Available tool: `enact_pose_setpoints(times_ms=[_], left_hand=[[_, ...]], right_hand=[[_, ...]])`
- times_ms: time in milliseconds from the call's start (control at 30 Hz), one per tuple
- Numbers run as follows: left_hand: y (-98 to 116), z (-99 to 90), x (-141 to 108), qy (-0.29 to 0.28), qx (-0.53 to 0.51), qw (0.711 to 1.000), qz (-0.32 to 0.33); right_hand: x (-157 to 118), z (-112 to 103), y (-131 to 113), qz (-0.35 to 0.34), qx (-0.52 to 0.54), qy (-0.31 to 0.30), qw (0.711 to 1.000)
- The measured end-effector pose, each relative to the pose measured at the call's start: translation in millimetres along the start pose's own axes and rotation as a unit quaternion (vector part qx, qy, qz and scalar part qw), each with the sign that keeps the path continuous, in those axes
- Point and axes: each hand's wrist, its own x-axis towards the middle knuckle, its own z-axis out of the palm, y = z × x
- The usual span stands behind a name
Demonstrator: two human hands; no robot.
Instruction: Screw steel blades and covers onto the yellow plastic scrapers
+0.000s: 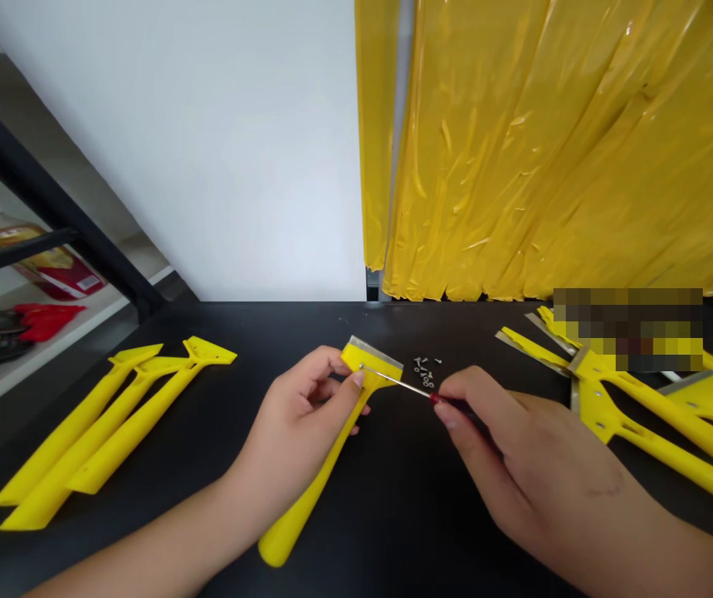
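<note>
My left hand (pixel 310 415) grips a yellow scraper (pixel 300 507) near its head, thumb on the front and fingers behind. A metal blade (pixel 376 352) runs along the scraper's top edge. My right hand (pixel 518 448) pinches the red end of a thin screwdriver (pixel 404 387), whose shaft points left. Its tip meets a small screw (pixel 361 366) on the scraper head, beside my left thumb. Loose screws and nuts (pixel 424 372) lie on the black table just beyond my right fingertips.
Several yellow handles (pixel 125 415) without blades lie at the left of the black table (pixel 431 515). Yellow scrapers with blades (pixel 661 415) are piled at the right. Behind stand a white panel (pixel 219 149) and yellow plastic wrapping (pixel 555 149). A shelf at left holds a bottle (pixel 38 257).
</note>
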Motion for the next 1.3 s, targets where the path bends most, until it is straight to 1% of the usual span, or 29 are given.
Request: enact_pose_setpoints(times_ms=[100,200,300,433,533,600,700,833,967,1100,1133,1200,1233,1300], left_hand=[[1,0.1,1,0.002,0.004,1.0,0.002],[0,0.0,1,-0.003,0.012,1.0,0.001],[-1,-0.4,1,-0.001,0.02,1.0,0.004],[-3,-1.5,2,0.002,0.031,0.999,0.015],[-4,-2.2,1,0.003,0.033,0.999,0.023],[-4,-2.6,-1,0.007,0.05,0.998,0.037],[-4,-3.4,-3,0.013,0.097,0.993,0.067],[-3,-4.5,-5,0.01,0.12,0.989,0.091],[-2,-4.7,-6,0.012,0.123,0.988,0.094],[-1,-5.2,-5,0.012,0.124,0.988,0.091],[-1,-5.4,-5,0.013,0.123,0.988,0.092],[-2,-5.7,-4,0.017,0.117,0.988,0.096],[-3,-5.8,-4,0.019,0.115,0.988,0.101],[-5,-5.8,-4,0.02,0.114,0.987,0.108]], right_hand=[[-1,0,0,0.018,0.019,-0.001,1.0],[-2,0,2,0.019,0.015,-0.022,0.999],[-2,0,4,0.024,0.013,0.003,1.0],[0,2,7,0.006,-0.032,-0.011,0.999],[3,4,7,-0.006,-0.066,0.031,0.997],[4,4,7,-0.013,-0.072,0.041,0.996],[3,4,6,-0.022,-0.066,0.011,0.997],[0,2,6,0.01,-0.029,0.008,0.999],[-1,3,7,0.032,0.022,-0.068,0.997],[0,5,8,0.067,0.026,-0.055,0.996],[1,6,9,0.061,0.02,-0.058,0.996],[2,6,11,0.028,0.006,-0.063,0.998],[2,6,13,0.012,-0.008,-0.052,0.999],[3,6,15,-0.002,-0.049,-0.007,0.999]])
